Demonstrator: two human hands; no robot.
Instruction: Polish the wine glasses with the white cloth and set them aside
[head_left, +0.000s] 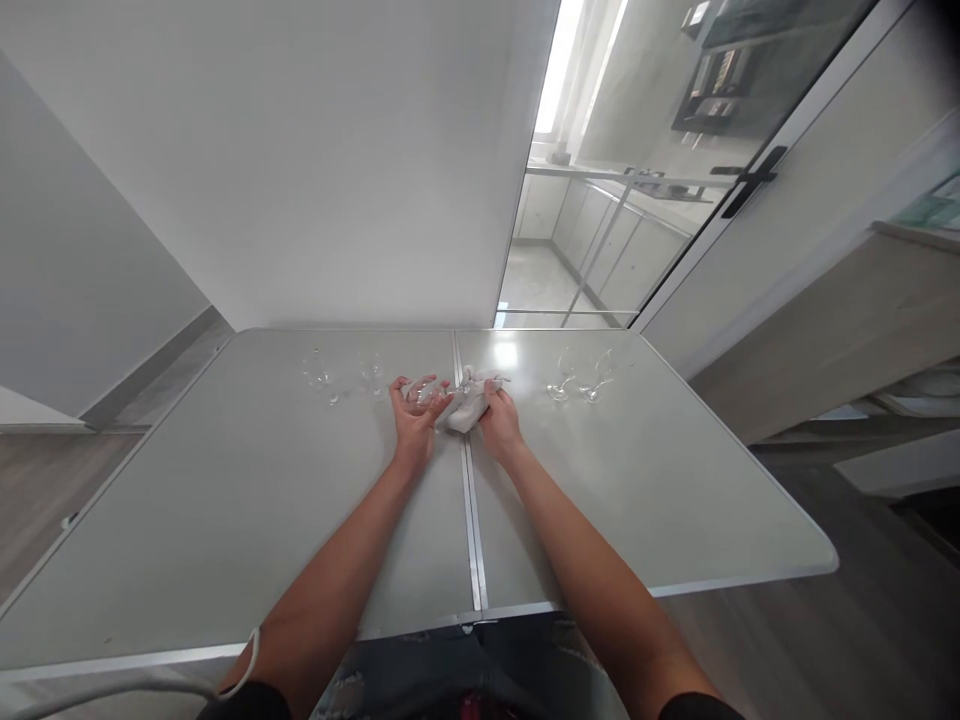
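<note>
The pale grey surface (675,480) has rounded corners, metal edging and a metal-trimmed seam across its middle. Its far edge lies along a plain white wall (337,150). At the left a second wall (82,240) meets a dark grey baseboard (146,370), with wood-look floor (45,480) below. Right of the white wall, a glazed door (817,110) carries a black lever handle (752,182); through the glass show a bright window (559,65), low white cabinets (592,225) and dark fittings too unclear to name. Farther right is a wood-toned shelf unit (832,320), its contents blurred.
</note>
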